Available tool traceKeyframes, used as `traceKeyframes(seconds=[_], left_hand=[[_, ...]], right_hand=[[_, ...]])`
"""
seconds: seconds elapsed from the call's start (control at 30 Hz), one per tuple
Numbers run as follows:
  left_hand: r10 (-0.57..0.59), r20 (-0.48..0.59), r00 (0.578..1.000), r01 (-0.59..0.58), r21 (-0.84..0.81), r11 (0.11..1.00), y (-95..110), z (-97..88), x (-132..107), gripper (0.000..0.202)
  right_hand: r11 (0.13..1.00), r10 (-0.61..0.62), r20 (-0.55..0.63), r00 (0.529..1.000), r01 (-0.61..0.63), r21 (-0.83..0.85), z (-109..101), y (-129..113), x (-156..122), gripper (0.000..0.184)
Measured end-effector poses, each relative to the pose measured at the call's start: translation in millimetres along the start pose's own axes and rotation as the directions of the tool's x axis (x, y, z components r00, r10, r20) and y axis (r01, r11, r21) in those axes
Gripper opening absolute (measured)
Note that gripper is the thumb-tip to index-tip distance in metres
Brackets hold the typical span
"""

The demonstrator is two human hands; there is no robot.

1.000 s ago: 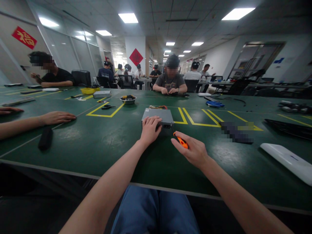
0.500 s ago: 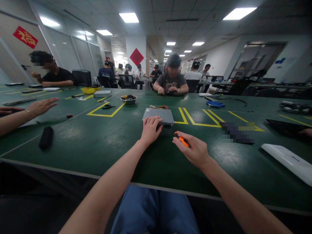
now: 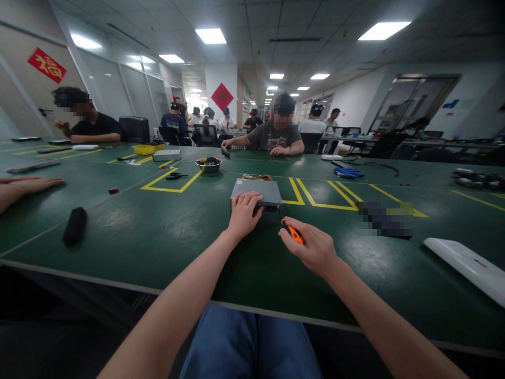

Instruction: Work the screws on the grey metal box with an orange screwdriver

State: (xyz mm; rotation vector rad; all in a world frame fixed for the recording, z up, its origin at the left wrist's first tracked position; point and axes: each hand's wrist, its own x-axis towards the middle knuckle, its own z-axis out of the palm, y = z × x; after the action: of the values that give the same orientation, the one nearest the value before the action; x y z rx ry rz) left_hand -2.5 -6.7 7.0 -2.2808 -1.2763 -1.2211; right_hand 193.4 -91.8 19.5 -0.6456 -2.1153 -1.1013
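Observation:
A grey computer power supply (image 3: 258, 189) lies on the green table, its socket side facing me and a bundle of coloured wires at its back. My left hand (image 3: 245, 213) holds it, fingers across the top and thumb down against the near side. In my right hand (image 3: 310, 241) is a screwdriver (image 3: 292, 231) with an orange and black handle, gripped between thumb and fingers. Its thin shaft points at the right end of the power supply's near side. Whether the tip touches a screw is too small to tell.
Left of me lie a black block-shaped object (image 3: 74, 226) and another person's hand (image 3: 31, 185). Beyond are a metal bowl (image 3: 208, 167) and a yellow basket (image 3: 148, 149). A white casing (image 3: 467, 266) and blue gloves (image 3: 347, 172) are to the right. A person (image 3: 276, 131) sits opposite.
My right hand has shifted slightly, turning the screwdriver handle a little. The neighbour's hand at left has drawn back and lowered. The person opposite has stretched an arm out to my left.

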Motion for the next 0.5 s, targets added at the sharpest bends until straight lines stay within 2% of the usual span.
traceKeyframes(seconds=[0.1, 0.23, 0.3, 0.5], left_hand=[[-0.006, 0.001, 1.0, 0.006, -0.002, 1.0, -0.1, 0.5, 0.0, 0.024], [-0.015, 0.014, 1.0, 0.015, 0.002, 1.0, -0.5, 1.3, 0.2, 0.025], [-0.014, 0.02, 1.0, 0.014, 0.003, 1.0, -0.5, 1.0, 0.3, 0.026], [-0.015, 0.03, 0.999, 0.015, 0.007, 1.0, -0.3, -0.5, 0.4, 0.026]], right_hand=[[0.996, 0.036, 0.028, 0.999, -0.038, 0.08, 2.0, -0.9, -3.0, 0.032], [0.975, 0.03, 0.084, 0.996, -0.048, 0.219, 1.1, -4.5, -2.4, 0.042], [0.977, 0.016, 0.084, 0.996, -0.034, 0.213, 1.2, -6.3, -0.3, 0.043], [0.991, 0.072, 0.039, 0.997, -0.076, 0.108, 6.3, -3.6, -1.1, 0.037]])
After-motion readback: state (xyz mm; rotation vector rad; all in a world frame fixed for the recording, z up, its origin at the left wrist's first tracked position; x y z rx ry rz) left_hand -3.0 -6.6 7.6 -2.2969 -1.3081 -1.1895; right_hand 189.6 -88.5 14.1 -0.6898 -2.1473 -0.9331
